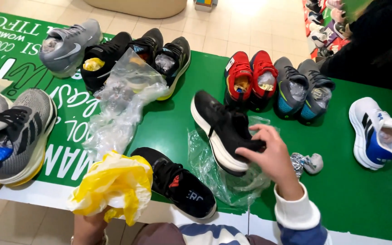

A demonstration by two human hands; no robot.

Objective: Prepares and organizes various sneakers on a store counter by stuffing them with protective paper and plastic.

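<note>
My right hand (pixel 271 156) grips the heel opening of a black sneaker with a white sole (pixel 218 129), which lies on its side over a clear plastic bag (pixel 214 174) on the green mat (pixel 182 115). My left hand (pixel 89 224), mostly hidden, holds a crumpled yellow plastic bag (pixel 112 183) at the mat's near edge. A second black sneaker (pixel 178 183) rests beside the yellow bag. A small wad of crumpled paper (pixel 307 162) lies just right of my right hand.
Several sneakers stand on the mat: a grey one (pixel 69 45), black ones (pixel 110 56), a red pair (pixel 250 77), a grey-blue pair (pixel 302 88), a white and blue one (pixel 377 131), grey striped ones (pixel 19 131). A clear bag (pixel 121 102) lies left of centre. A person in black (pixel 377 41) stands far right.
</note>
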